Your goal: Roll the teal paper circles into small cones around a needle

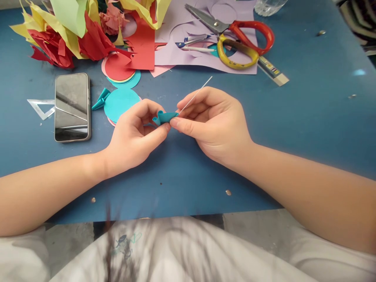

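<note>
A small curled piece of teal paper (164,116) is pinched between both hands above the blue table (308,117). My left hand (136,133) grips its left end with thumb and fingers closed. My right hand (211,121) pinches its right end and also holds a thin white stick (195,95) that points up and to the right. A teal paper circle (120,103) lies just behind my left hand, and a rolled teal paper cone (100,100) lies to its left.
A phone (72,106) lies face up at the left beside a clear set square (41,107). At the back lie red and yellow paper scraps (58,35), stacked paper circles (119,68), lilac paper (176,51), scissors (235,33), a ruler (273,71) and a glass (268,6).
</note>
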Tool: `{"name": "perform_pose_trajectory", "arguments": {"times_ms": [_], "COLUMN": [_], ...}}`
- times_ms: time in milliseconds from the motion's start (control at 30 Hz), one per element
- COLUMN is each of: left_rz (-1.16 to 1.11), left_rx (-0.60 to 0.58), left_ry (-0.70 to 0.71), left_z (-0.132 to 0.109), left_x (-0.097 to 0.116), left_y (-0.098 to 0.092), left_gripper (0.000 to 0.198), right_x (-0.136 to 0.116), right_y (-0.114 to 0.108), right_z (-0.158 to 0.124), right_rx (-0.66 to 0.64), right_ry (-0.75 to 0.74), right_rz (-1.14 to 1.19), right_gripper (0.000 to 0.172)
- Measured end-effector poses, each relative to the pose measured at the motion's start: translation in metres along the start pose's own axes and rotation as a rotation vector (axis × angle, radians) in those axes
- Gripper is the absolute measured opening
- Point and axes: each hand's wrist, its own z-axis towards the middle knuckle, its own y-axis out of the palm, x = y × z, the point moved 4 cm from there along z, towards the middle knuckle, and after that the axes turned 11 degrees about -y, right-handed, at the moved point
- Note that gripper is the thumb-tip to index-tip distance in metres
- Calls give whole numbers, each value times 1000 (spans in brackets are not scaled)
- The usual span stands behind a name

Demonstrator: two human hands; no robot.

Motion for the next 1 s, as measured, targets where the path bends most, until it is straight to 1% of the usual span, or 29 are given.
{"name": "perform_pose_trajectory", "arguments": {"times_ms": [100, 200, 300, 467, 733, 833, 1000], "left_rz": [-1, 43, 68, 43, 24, 28, 17], "left_rx": [-33, -31, -31, -29, -97, -119, -121], "left_ry": [-27, -44, -58, -52, -54, -27, -16], "left_z": [0, 0, 0, -1, -1, 0, 1], "left_x": [3, 5, 8, 11, 11, 10, 9], "left_y": [1, 1, 1, 2, 2, 2, 3], "left_gripper": [30, 31, 30, 26, 33, 40, 32], "right_x": [-3, -5, -5, -5, -6, -6, -5], "right_y": [2, 5, 7, 8, 4, 4, 3], "right_z": [0, -1, -1, -2, -1, 2, 8], "right_rx": [6, -6, -16, -21, -89, -110, -123], "right_ry": [-15, 11, 33, 31, 80, 67, 117], "right_rz": [29, 31, 36, 37, -33, 14, 42], "right_gripper": [45, 45, 42, 35, 32, 35, 41]}}
